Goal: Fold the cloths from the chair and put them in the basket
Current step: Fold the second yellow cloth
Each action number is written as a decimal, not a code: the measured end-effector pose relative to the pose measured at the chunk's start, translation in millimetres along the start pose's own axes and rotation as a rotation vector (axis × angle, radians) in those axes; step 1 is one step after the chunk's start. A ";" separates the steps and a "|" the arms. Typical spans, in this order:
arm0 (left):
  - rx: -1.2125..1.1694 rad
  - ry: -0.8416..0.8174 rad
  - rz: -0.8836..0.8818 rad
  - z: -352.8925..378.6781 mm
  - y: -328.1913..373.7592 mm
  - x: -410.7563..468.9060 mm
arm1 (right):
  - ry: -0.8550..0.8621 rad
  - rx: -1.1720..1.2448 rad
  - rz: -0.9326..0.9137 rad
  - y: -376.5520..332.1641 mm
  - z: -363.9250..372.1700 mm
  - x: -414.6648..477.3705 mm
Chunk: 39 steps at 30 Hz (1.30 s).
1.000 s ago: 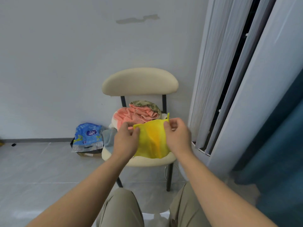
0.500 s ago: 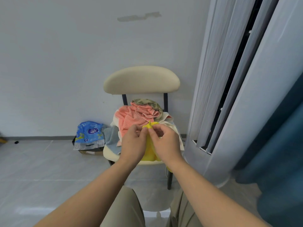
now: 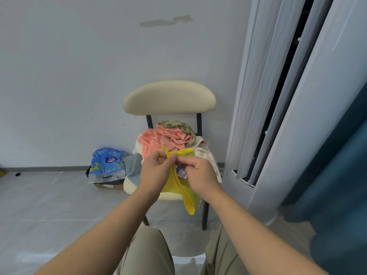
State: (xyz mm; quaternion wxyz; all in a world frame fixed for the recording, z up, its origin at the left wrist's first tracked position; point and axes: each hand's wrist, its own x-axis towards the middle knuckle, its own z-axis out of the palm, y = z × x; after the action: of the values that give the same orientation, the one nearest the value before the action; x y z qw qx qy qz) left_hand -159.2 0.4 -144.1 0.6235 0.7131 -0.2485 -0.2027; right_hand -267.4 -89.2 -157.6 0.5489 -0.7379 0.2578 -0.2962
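Head view, findings as follows. A yellow cloth of thin woven fabric is held up in front of the seat of a chair, which has a cream padded oval backrest and black metal legs. The left hand pinches the cloth's upper edge between thumb and forefinger, and a short yellow tip stands up above that pinch. The right hand meets it just beside, fingers curled, pinching the same upper edge. A small blue-and-white sewn label shows below the right thumb. The rest of the yellow cloth hangs down past the front edge of the chair seat, folded lengthwise into a narrow strip.

On the chair seat, behind the hands, lies a heap: a crumpled salmon-pink ribbed cloth, an olive patterned cloth at the back against the backrest posts, and a cream cloth towards the seat's right side. A grey-blue cloth hangs over the seat's left edge.

On the grey tiled floor left of the chair, a blue printed plastic pack rests on a flat cardboard box. Pale grey pleated curtains hang right of the chair, with a teal curtain further right. Khaki trousers show in front of the chair, at the bottom of the view.
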 end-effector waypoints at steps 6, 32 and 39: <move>0.153 -0.008 0.105 -4.3 1.4 8.5 | 0.014 0.047 0.021 4.5 -3.1 4.2; 0.274 0.057 0.122 -51.2 8.1 40.7 | -0.321 -0.757 -0.184 -69.3 -52.7 34.8; 0.231 0.026 0.073 -56.5 3.8 45.5 | -0.324 -0.870 -0.213 -90.2 -51.8 34.0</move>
State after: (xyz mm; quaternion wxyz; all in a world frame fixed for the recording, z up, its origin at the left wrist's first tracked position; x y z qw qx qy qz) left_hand -89.6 16.9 -131.4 0.5474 0.7731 -0.2878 -0.1409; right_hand -276.2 -123.4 -54.0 0.1888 -0.9582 0.1920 -0.0966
